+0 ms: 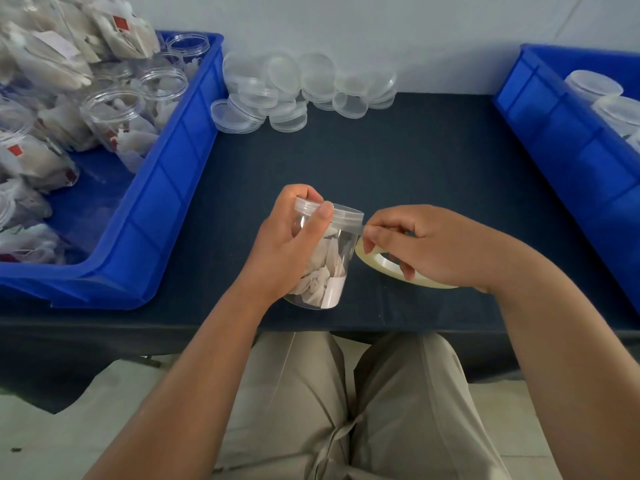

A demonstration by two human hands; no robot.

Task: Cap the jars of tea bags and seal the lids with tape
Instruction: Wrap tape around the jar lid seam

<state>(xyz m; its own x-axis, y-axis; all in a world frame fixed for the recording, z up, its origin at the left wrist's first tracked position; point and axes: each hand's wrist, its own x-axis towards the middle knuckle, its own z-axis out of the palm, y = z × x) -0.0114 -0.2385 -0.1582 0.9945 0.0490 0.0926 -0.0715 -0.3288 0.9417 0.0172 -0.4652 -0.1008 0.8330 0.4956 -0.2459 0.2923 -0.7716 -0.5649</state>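
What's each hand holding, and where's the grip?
Left hand: capped jar, grip round its upper wall and lid. Right hand: tape roll, grip through its core.

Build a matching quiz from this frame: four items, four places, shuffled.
Items
1. capped jar
2. tape roll
3. loose lids
4. open jars

Places
A. in the left blue bin
B. held by the right hand
C. piled at the far edge of the table
D. gripped by the left hand

Pairs: 1-D, 2-B, 3-C, 4-A
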